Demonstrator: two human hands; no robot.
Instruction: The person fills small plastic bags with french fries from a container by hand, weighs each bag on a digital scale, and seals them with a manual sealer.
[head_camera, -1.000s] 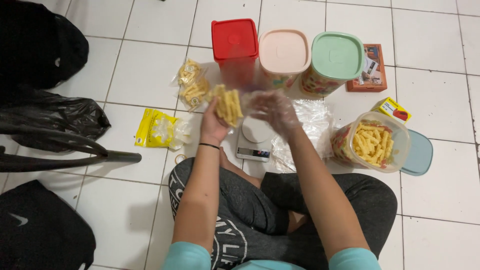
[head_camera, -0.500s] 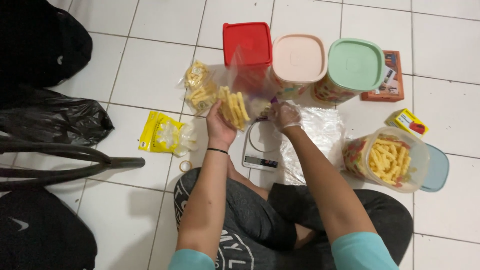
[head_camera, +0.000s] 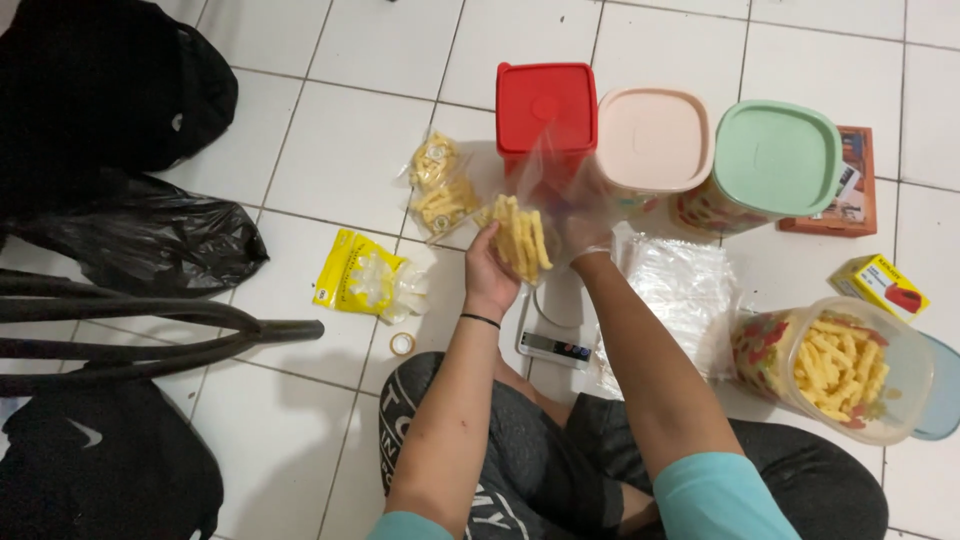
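White floor tiles (head_camera: 330, 150) with dark grout fill the head view, and the person sits cross-legged on them in dark printed trousers and a teal top, everything laid out on the floor itself.

At the centre, the left hand (head_camera: 490, 275) is clamped on a clear bag (head_camera: 525, 235) of yellow sticks, thumb and fingers wrapped round its lower end. The bag stands nearly upright in the grip, its long axis running from about 6 toward 12 o'clock, mouth end pointing toward 12 and leaning slightly to 1. The sticks inside lie along that same axis. The right hand (head_camera: 585, 235) is at the bag's 3 o'clock side, blurred behind the plastic; whether it pinches the film or only touches it cannot be told. The two hands are close together, the bag between them.

Just below the bag, at 6 o'clock, sits a small scale (head_camera: 553, 335), partly hidden by the forearms. At 12 o'clock stands a row of three tubs: red lid (head_camera: 545, 105), pink lid (head_camera: 655, 135), green lid (head_camera: 778, 155). At 10 o'clock lie filled bags (head_camera: 437, 185). At 9 o'clock lies a yellow packet (head_camera: 360, 280), with a tape roll (head_camera: 402, 343) near it. At 3 o'clock is a sheet of clear plastic (head_camera: 680, 285), and beyond it an open tub (head_camera: 835, 365) of the same sticks. Black bags (head_camera: 130, 235) occupy the 9 to 10 o'clock edge.
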